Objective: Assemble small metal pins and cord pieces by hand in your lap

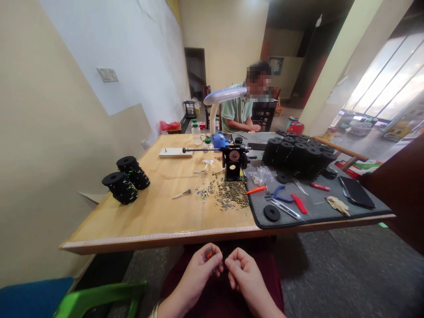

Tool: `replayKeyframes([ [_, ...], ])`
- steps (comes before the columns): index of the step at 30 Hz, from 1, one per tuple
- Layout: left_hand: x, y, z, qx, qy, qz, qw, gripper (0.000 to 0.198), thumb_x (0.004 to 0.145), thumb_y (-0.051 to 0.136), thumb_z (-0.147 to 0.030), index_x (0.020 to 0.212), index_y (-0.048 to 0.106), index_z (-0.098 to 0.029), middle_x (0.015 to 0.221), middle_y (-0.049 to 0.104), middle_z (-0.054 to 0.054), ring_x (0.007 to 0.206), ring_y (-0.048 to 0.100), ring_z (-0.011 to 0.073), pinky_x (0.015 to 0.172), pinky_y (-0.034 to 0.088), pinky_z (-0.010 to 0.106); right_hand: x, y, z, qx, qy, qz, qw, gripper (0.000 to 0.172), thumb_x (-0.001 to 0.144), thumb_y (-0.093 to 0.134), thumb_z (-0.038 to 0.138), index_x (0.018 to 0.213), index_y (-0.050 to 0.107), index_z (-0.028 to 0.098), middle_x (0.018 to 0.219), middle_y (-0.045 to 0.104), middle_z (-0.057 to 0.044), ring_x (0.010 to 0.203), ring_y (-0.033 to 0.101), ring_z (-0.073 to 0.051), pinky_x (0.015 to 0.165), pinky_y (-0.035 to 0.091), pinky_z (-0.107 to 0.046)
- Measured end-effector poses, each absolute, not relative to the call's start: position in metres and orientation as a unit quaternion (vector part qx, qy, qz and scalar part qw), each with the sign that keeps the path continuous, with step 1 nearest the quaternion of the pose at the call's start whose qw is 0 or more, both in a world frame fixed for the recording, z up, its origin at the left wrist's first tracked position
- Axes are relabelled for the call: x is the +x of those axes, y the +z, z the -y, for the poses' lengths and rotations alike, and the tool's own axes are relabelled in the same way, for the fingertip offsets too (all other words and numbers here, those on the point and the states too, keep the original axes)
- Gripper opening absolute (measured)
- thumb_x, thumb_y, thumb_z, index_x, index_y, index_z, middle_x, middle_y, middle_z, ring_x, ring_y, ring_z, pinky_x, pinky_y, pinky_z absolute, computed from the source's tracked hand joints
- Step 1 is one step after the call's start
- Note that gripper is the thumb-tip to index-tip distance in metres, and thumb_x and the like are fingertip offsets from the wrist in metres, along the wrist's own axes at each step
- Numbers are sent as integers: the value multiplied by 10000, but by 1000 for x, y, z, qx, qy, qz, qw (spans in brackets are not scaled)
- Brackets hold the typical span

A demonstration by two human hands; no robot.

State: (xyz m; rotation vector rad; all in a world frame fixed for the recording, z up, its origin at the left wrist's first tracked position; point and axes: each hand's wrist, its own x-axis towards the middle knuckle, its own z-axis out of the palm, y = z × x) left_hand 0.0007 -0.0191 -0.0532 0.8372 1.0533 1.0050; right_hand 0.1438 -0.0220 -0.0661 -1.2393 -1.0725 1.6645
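Just in front of the table's near edge, over my lap, my two hands face each other with a small gap between the fingertips. My left hand (206, 265) is curled closed around some tiny orange pieces (209, 254), too small to name. The fingers of my right hand (244, 268) are pinched together; whatever is between them is too fine to make out. On the table beyond lie a heap of small dark and brass-coloured pieces (232, 193) and a scatter of tiny coloured beads (205, 191).
A black hand-cranked winder (232, 161) stands mid-table beside a lamp (227, 93). Black spools stand at left (132, 171) and right (294, 157). Pliers (280, 194), a cutter (285, 209) and a phone (357, 192) lie on the grey mat (311, 207). Another person (236, 110) sits behind.
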Motion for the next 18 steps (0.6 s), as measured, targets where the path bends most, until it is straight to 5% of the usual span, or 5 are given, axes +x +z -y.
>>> replayKeyframes([
  [18, 2, -49, 19, 424, 409, -489, 643, 327, 700, 716, -438, 689, 543, -161, 520, 539, -37, 474, 482, 101, 485, 391, 214, 144, -68, 20, -478, 653, 416, 415, 461, 692, 656, 616, 674, 458, 200, 370, 443, 104, 337, 270, -41, 378, 160, -180],
])
